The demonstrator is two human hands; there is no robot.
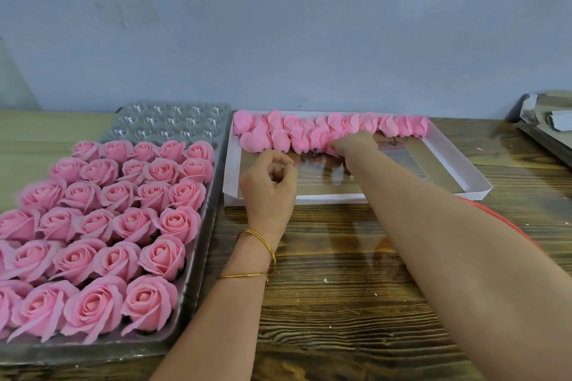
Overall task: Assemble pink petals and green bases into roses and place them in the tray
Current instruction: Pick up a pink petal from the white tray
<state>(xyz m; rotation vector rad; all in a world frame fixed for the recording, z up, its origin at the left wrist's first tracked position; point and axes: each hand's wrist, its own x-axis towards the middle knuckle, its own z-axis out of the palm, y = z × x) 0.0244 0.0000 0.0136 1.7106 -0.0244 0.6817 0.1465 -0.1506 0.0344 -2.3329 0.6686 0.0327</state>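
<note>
Several pink rose buds (298,139) lie in two rows along the far side of a shallow white box (473,170), with small dark bases showing under some of them. My right hand (356,144) reaches into the box and grips one pink bud (331,149) in the nearer row. My left hand (269,184) hovers over the box's front left corner with its fingers loosely curled, and I see nothing in it. On the left, a clear plastic tray (198,281) holds several finished open pink roses (133,223); its far cells (173,124) are bare.
The box and tray sit on a dark wood-grain table (340,303) against a blue-grey wall. A grey tray with folded paper or foil (548,124) stands at the far right edge. A red object (495,216) peeks out from behind my right forearm.
</note>
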